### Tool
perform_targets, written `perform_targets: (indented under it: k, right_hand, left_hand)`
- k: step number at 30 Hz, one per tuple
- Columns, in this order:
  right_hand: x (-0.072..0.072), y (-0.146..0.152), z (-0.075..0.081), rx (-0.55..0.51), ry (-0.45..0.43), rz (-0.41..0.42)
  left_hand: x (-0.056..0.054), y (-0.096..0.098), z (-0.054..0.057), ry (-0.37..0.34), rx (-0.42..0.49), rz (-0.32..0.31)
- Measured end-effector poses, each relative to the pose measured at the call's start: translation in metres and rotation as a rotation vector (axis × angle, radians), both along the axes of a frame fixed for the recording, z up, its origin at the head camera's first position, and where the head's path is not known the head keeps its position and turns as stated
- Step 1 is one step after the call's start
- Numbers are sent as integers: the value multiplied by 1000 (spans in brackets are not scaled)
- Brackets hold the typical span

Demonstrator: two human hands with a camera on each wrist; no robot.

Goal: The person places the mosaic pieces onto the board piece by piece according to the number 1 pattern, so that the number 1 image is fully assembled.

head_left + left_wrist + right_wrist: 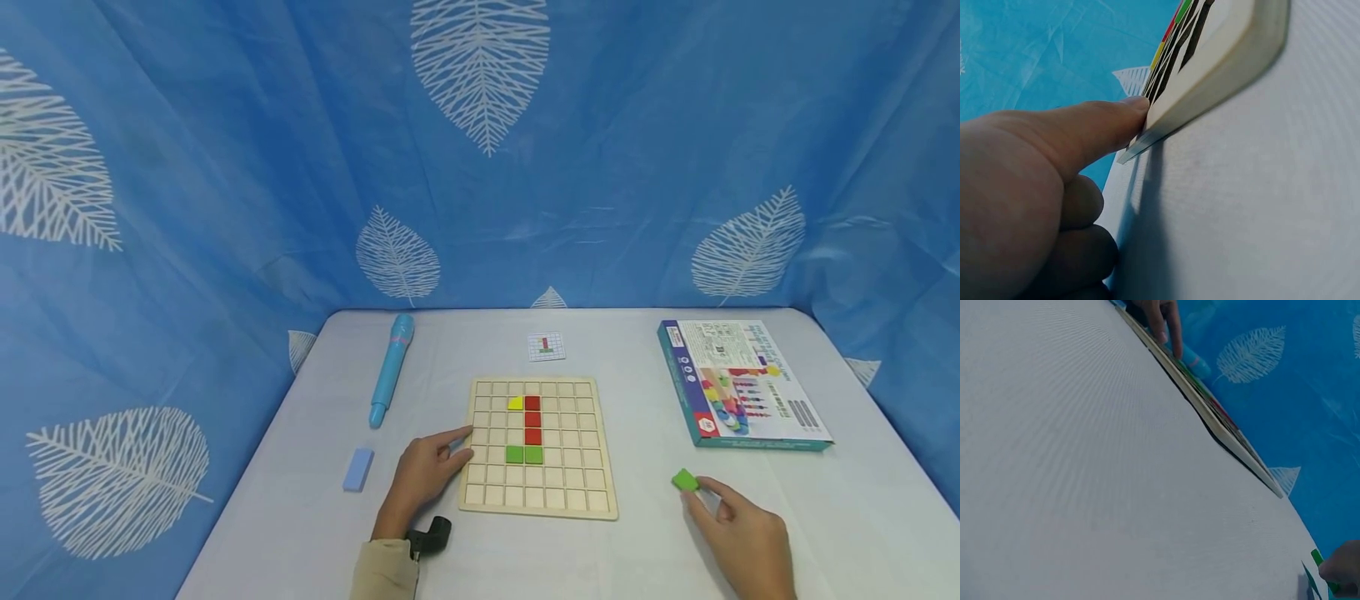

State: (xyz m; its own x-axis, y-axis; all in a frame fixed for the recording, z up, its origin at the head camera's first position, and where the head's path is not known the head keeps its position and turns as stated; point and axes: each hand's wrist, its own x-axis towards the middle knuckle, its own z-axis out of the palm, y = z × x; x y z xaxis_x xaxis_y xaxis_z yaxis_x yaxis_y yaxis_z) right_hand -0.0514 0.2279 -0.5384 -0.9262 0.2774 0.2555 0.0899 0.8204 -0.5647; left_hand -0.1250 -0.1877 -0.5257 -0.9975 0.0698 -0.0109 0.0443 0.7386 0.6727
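Observation:
A square wooden grid board (540,507) lies flat on the table. Three red tiles (532,419) form a column on it, a yellow piece (515,403) sits left of the top one, and two green tiles (514,455) lie in a row below. At the board's left edge, my left hand (422,471) rests its thumb and index fingertips; in the left wrist view a straight finger (1110,122) touches the rim. My right hand (742,533) pinches a small green piece (685,480) between thumb and index finger, right of the board.
Behind the board lies a small pattern card (546,347). A flat box (750,387) is at the back right. To the left are a blue microphone-shaped toy (391,371) and a light blue block (358,470). A blue leaf-print curtain (600,167) borders the table.

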Motion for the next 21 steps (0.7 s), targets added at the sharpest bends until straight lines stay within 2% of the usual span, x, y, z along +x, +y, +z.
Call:
perform_targets:
  k: [9,16,21]
  right_hand:
    - [-10,-6,-1,13,113,169]
    - [-21,-17,2,15,153,265]
    - [-27,-27,0,38,226,404]
  left_hand:
    - [0,0,0,-8,-8,0]
    - [1,0,0,-2,3,-2]
    - [1,0,1,0,10,1]
